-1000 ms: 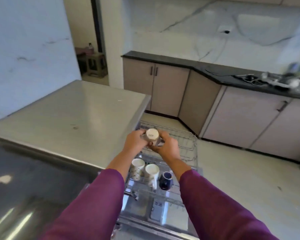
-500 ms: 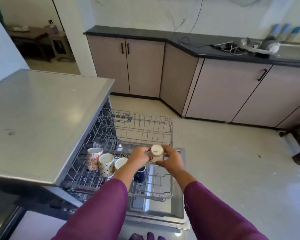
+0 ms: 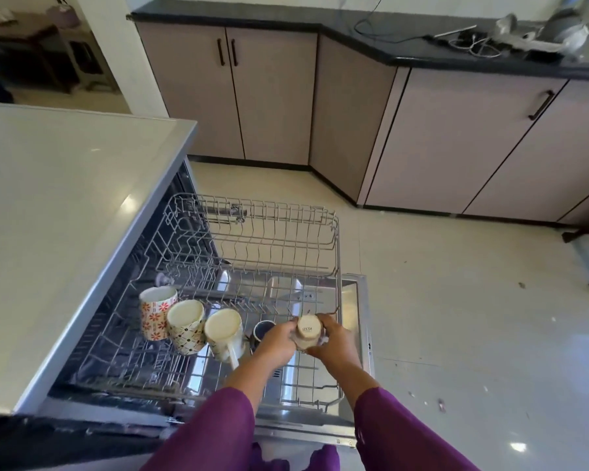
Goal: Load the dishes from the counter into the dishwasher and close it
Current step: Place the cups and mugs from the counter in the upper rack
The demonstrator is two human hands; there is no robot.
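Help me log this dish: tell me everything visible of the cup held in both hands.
The cup is small, beige, ceramic-looking, upside down, its round base with a small printed mark facing up. The left hand and right hand grip its sides over the near right corner of the wire rack, beside a dark blue cup. Whether it touches the rack is hidden.

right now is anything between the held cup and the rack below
Nothing visible. The left hand and right hand hold the beige cup over a bare patch of rack, right of the dark blue cup.
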